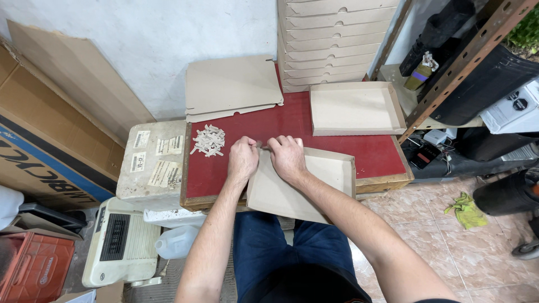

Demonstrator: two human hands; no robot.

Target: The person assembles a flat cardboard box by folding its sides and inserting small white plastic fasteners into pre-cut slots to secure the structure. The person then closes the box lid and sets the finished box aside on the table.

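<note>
In the head view, both hands sit at the middle of the frame over the near edge of a red tabletop (331,126). The left hand (242,160) is curled into a loose fist, knuckles up, pressing on the upper left corner of a half-folded cardboard box (306,188). The right hand (287,159) is curled the same way just beside it, fingers bent down over the box's upper rim; the two hands nearly touch. Both grip the box's edge, though what the fingertips pinch is hidden under the knuckles. The box lies tilted at the lower centre of the tabletop, its near part overhanging the edge above the person's lap, its right wall standing up.

Left of the left hand, on the red surface, lies a small pile of pale cardboard scraps (209,139). Above it, in the upper centre, a stack of flat cardboard sheets (231,85) leans on the white wall. To the upper right, a finished open box (355,108) rests on the tabletop, and behind it rises a tall stack of folded boxes (334,42). At the far left a big cardboard carton (39,140) stands on edge. A green rag (466,210) lies on the tiled floor at the right.
</note>
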